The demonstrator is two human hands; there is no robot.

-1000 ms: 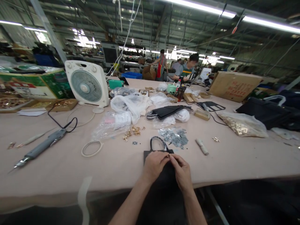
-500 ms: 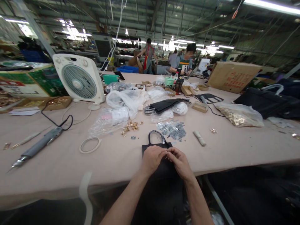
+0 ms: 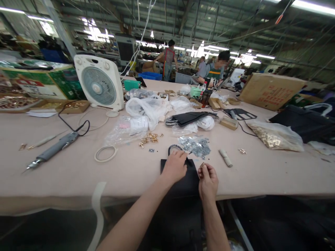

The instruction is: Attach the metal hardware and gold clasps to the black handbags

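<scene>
A black handbag (image 3: 180,188) lies at the table's front edge and hangs down over it. Its curved handle (image 3: 173,147) stands up behind the top edge. Across that edge reaches my left hand (image 3: 175,168), fingers stretched by the foot of the handle and thumb apart from them; I see nothing held in it. To the right of the bag, my right hand (image 3: 208,179) pinches a small gold-coloured metal fitting (image 3: 202,165) between thumb and fingertips. Just beyond the bag are a heap of thin grey metal plates (image 3: 196,146) and a pile of gold fittings (image 3: 151,138).
On the left are a grey electric screwdriver (image 3: 53,150), a tape roll (image 3: 105,153) and a box fan (image 3: 101,82). Plastic bags (image 3: 146,111) and flat black bag pieces (image 3: 192,118) lie behind. A rolled cloth (image 3: 225,158) and a bag of fittings (image 3: 274,136) are right.
My hands, together over the bag's top edge before, have parted. The right has moved right with the gold fitting; the left has stretched forward by the handle. The view has shifted slightly.
</scene>
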